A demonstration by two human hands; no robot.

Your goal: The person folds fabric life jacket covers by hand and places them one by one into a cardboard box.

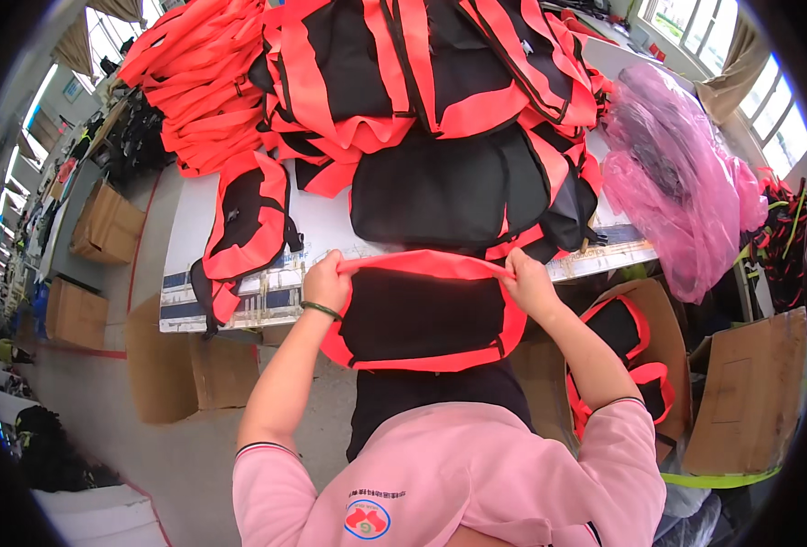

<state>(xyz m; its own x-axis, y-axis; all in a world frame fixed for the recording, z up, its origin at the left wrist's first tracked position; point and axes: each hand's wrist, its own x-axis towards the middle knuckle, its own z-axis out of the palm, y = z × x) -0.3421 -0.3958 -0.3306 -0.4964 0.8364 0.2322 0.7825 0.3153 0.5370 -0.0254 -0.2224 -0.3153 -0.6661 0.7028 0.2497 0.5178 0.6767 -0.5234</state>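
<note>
Between my hands hangs a black fabric panel with a wide coral-red edging band (421, 314), at the table's front edge. My left hand (328, 283), below which a dark green bangle sits on the wrist, is closed on its upper left corner. Closed on the upper right corner is my right hand (529, 281). The band along the top bows upward between them. Just beyond lies a flat black rounded panel (444, 191) on the table. A narrower black piece with red edging (244, 219) hangs over the table's edge to the left.
A heap of red-edged black pieces (349, 68) covers the back of the white table (185, 223), beside a pile of red strips (194, 91). Pink plastic wrapping (677, 182) bulges at the right. Below it, an open carton (672, 319) holds similar pieces. Another carton (162, 365) stands at the left.
</note>
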